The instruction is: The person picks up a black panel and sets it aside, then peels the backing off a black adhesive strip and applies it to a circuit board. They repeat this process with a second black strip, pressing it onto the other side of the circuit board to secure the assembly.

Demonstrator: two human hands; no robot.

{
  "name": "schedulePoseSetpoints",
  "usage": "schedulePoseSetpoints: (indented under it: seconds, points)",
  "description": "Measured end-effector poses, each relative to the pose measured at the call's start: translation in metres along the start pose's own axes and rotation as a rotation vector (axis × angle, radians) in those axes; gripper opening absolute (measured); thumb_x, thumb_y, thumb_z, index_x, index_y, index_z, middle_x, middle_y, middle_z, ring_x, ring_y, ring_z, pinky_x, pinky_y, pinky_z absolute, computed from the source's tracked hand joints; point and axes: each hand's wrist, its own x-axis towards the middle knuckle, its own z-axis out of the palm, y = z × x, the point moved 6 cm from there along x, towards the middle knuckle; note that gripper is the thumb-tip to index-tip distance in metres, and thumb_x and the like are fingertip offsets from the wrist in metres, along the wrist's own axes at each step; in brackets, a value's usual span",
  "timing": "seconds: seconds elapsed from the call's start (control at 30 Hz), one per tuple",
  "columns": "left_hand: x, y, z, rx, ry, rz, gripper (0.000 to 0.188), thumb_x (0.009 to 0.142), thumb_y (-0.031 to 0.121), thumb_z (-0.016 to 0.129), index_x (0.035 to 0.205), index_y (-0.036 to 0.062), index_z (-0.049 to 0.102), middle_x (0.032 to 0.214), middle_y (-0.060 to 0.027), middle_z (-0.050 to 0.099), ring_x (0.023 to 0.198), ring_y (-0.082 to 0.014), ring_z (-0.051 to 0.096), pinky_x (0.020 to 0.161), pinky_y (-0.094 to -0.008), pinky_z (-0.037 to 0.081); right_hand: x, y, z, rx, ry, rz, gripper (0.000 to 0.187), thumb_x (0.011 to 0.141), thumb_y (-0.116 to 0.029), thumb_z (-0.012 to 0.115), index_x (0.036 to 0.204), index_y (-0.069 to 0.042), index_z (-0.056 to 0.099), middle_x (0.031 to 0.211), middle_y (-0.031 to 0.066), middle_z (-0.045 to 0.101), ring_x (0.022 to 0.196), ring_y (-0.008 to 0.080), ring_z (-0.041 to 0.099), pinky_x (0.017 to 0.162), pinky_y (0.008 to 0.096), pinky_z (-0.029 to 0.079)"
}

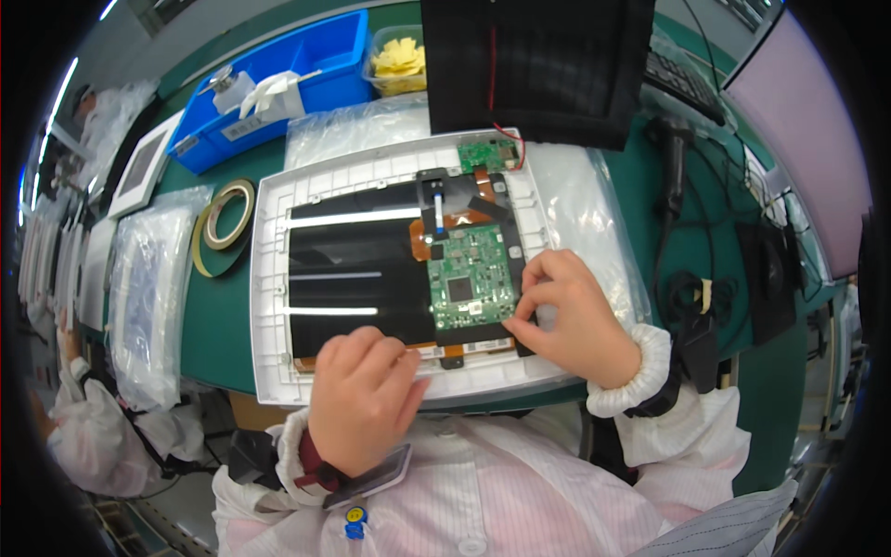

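Observation:
A white plastic display housing (271,306) lies face down on the bench, with a glossy black panel (357,246) inside it. A green circuit board (469,278) is mounted on the panel's right part, with orange flex cables (420,243) beside it. My right hand (580,320) is over the housing's right side, thumb and forefinger pinched at the board's lower right edge. Anything between those fingertips is too small to make out. My left hand (360,399) is over the housing's near edge, fingers curled beside the labelled strip; its fingertips are partly hidden.
A smaller green board (487,156) with a red wire sits at the housing's far edge, near an upright black panel (538,74). Around lie a blue bin (320,65), tape rolls (229,215), bagged parts (148,297), a handheld scanner (670,172) and cables. Another person (97,427) is at left.

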Motion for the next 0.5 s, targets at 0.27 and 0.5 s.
schedulePoseSetpoints:
  seconds: [0.27, 0.5]
  points:
    - [-0.004, 0.017, 0.028, 0.003, -0.062, 0.164, 0.046, 0.068, 0.022, 0.065, 0.107, -0.0018, 0.058, 0.12, -0.0081, 0.052, 0.104, -0.0227, 0.05, 0.084, -0.0357, 0.04, 0.001, -0.001, 0.001, 0.015, -0.022, 0.016, 0.013, 0.061, -0.006, 0.071, 0.06, -0.003, 0.059, 0.079, 0.0065, 0.05, 0.081, 0.024, 0.048, 0.072, 0.0324, 0.04]
    - [0.001, 0.019, 0.037, -0.054, -0.12, 0.166, 0.053, 0.069, 0.024, 0.065, 0.112, -0.0052, 0.055, 0.12, -0.0133, 0.051, 0.104, -0.0235, 0.051, 0.087, -0.0348, 0.041, 0.0, -0.007, 0.002, -0.064, -0.03, 0.008, 0.011, 0.063, -0.006, 0.068, 0.063, -0.004, 0.057, 0.08, 0.0071, 0.048, 0.081, 0.0246, 0.047, 0.071, 0.034, 0.038]
